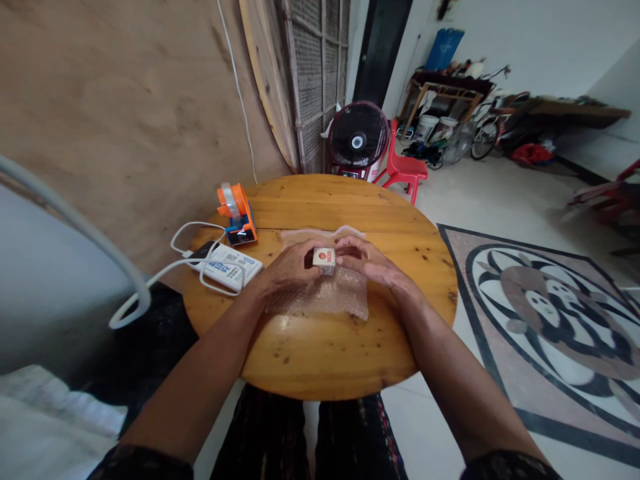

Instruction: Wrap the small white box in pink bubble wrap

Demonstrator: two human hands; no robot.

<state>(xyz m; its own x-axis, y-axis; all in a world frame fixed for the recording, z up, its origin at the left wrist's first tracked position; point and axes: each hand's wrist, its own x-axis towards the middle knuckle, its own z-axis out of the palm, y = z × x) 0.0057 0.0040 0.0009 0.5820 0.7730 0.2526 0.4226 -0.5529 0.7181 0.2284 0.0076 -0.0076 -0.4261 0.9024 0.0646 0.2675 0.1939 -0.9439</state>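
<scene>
Cable (144, 298), power bank (231, 269) near bubble wrap (345, 298)

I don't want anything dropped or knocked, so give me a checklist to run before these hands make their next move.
1. Left hand on the small box: ok, thumb and fingers at its left side.
2. Right hand gripping firmly: cannot tell; its fingertips are at the box's right side.
3. Bubble wrap beneath the hands: ok, spread on the wooden table.
4. Box resting on the wrap or lifted: cannot tell from this angle.
5. Orange-and-blue object off the wrap: ok, it stands to the left.
6. Gap between left wrist and white device: cannot tell; they look very close.
</scene>
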